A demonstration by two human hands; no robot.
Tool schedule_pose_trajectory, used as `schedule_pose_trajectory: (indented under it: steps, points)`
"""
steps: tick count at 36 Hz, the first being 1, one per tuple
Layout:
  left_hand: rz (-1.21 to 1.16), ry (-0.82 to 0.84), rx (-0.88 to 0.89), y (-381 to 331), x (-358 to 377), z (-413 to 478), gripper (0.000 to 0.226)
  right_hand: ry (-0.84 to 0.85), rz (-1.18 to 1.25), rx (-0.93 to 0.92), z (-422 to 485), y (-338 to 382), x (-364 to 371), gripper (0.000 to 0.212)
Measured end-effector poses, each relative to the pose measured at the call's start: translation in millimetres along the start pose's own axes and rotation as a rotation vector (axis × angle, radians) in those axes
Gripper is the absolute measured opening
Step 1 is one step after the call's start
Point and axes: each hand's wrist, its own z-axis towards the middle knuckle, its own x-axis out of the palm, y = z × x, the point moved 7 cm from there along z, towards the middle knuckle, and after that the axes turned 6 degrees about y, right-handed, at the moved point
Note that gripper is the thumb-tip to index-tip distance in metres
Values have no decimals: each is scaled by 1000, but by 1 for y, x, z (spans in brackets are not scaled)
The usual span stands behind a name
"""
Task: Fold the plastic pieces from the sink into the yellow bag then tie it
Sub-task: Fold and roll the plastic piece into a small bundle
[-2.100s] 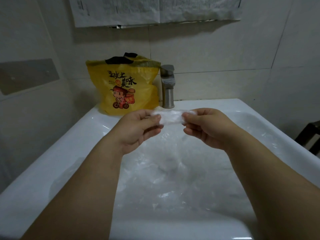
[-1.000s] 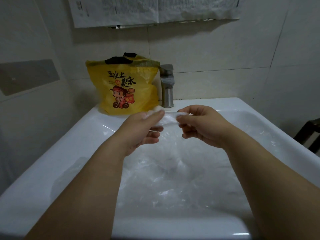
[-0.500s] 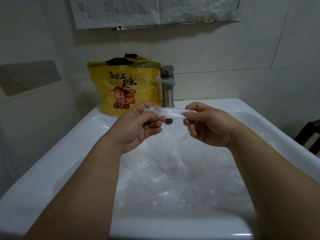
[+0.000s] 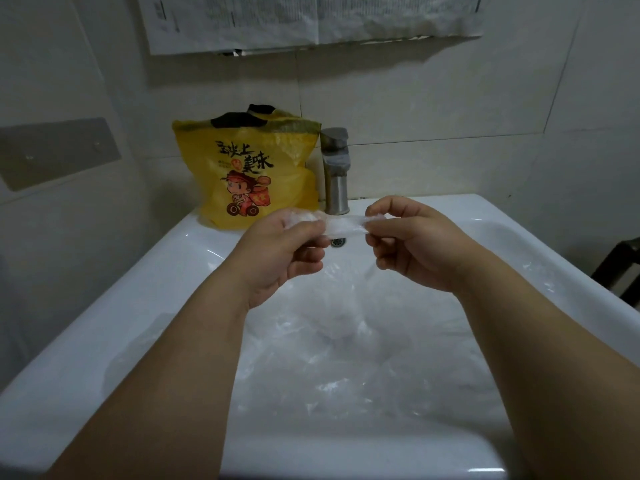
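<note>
A folded strip of clear plastic [image 4: 341, 226] is stretched between my two hands above the sink. My left hand [image 4: 280, 251] pinches its left end and my right hand [image 4: 412, 244] pinches its right end. More crumpled clear plastic pieces [image 4: 346, 358] lie in the basin of the white sink [image 4: 145, 306] below. The yellow bag [image 4: 249, 174], printed with a cartoon figure and black characters, stands upright on the sink's back left corner with its top open and something black showing inside.
A steel faucet [image 4: 335, 171] stands right of the bag, with the overflow hole [image 4: 337, 242] below it. Tiled walls close in at the back and left. Paper sheets [image 4: 311, 19] hang on the wall above. A dark chair part [image 4: 620, 268] shows at the right edge.
My hands have kept working the plastic strip between them; over the last half second they drew slightly apart, pulling the strip longer and flatter.
</note>
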Motion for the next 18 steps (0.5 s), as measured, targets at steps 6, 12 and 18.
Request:
schedule_pose_trajectory:
  steps: [6, 12, 18]
  points:
    - [-18, 9, -12, 1, -1, 2, 14, 40, -97, 43, 1, -7, 5, 19]
    - [-70, 24, -3, -1, 1, 0, 19, -2, -74, 73, 2, -9, 3, 16]
    - [-136, 80, -65, 3, 6, -3, 19, -101, -147, 21, 0, -4, -4, 10]
